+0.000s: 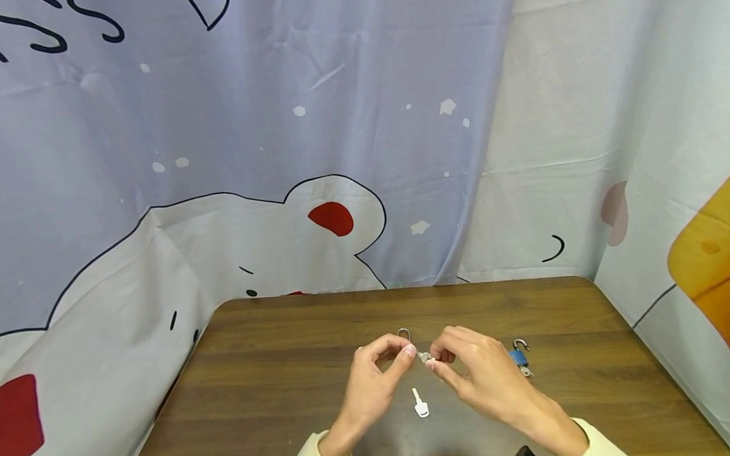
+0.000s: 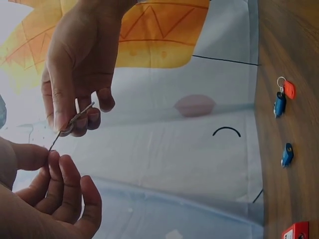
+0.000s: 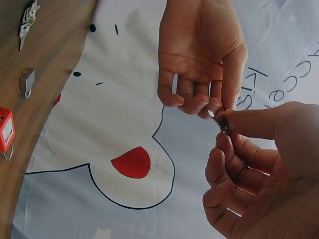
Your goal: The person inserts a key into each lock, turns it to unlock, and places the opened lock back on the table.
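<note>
Both hands meet above the table, fingertips close together, with small silvery keys (image 1: 426,357) between them. My left hand (image 1: 373,379) pinches one end of the keys between thumb and forefinger. My right hand (image 1: 485,371) grips the other end the same way. In the left wrist view the keys (image 2: 72,121) appear as a thin metal piece spanning both hands. Fingers cover much of them in the right wrist view. A single white-looking key (image 1: 421,404) shows below the hands. Just behind the left fingertips a padlock shackle (image 1: 403,332) sticks up, its body hidden.
Right of my right hand lies a blue padlock (image 1: 518,357), shackle swung open. The left wrist view has another blue padlock (image 2: 280,105) beside an orange tag (image 2: 289,89), and a red padlock (image 2: 296,231). A grey padlock (image 3: 27,82) and bunched keys (image 3: 27,21) also lie on the table.
</note>
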{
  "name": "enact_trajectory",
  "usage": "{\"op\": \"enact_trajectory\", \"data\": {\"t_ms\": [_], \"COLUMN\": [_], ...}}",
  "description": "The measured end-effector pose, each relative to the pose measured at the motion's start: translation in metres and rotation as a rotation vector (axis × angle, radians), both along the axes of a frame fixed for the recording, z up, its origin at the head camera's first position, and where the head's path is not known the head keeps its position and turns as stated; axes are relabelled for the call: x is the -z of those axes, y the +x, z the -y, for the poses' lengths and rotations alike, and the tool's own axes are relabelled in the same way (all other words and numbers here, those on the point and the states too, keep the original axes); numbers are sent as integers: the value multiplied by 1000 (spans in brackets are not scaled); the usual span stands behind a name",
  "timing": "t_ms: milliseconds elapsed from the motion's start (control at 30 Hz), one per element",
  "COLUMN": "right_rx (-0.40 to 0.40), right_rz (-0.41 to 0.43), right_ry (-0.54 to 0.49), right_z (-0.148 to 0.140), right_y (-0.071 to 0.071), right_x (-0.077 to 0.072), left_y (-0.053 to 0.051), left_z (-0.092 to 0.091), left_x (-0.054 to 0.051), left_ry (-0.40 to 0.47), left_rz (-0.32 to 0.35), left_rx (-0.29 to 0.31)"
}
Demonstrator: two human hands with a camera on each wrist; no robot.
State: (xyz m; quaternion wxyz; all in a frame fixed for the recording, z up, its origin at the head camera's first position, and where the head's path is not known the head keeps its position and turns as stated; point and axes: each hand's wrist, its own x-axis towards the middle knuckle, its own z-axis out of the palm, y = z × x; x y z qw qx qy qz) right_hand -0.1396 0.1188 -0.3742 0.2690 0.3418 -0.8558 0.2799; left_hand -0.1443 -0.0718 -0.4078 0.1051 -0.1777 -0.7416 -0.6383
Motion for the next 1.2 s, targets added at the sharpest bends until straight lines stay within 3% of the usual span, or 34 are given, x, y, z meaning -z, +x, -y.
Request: {"op": "enact_trajectory", "data": {"t_ms": [300,533,600,800,1033,1200], "right_rx": [10,-86,-124,-260,-391,-412], "right_rz": [71,420,481,560,629,634], "right_ry": [-62,-132,-138,-167,-200,-221], "right_z": [1,-1,-2,-3,-6,-8], "right_y": [3,0,-2,-4,-4,-3], "right_x": [-1,3,6,13,18,24], "left_y": [0,0,1,0,-2,-5], "left_z": [0,-1,-1,-2,-4,-7], "left_x": [-3,-4,-4,-4,0,4], "left_ry": [13,12,12,0,-5,-5], "left_rz": [9,23,26,41,31,49], "left_rx": [20,30,29,27,73,90]}}
